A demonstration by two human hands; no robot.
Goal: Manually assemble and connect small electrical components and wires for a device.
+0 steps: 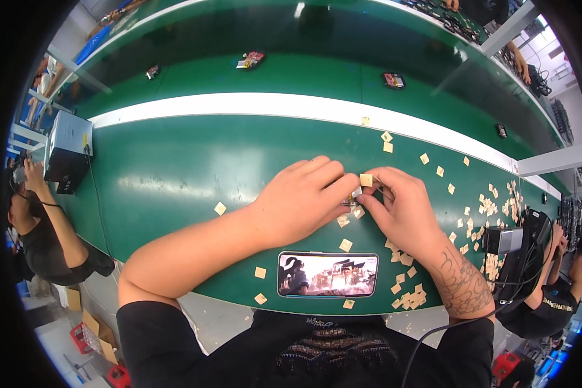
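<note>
The left grip (299,197) clamped a small part (352,199) and the right grip (404,207) pinched a pale square (366,180), which slackening fingertips could have dropped onto the table (174,155).

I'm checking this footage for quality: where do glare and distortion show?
Head view: pale glare on the green table, left of the left hand; head view: the white rail bends in an arc, corners black; head view: the phone screen partly washes out.
</note>
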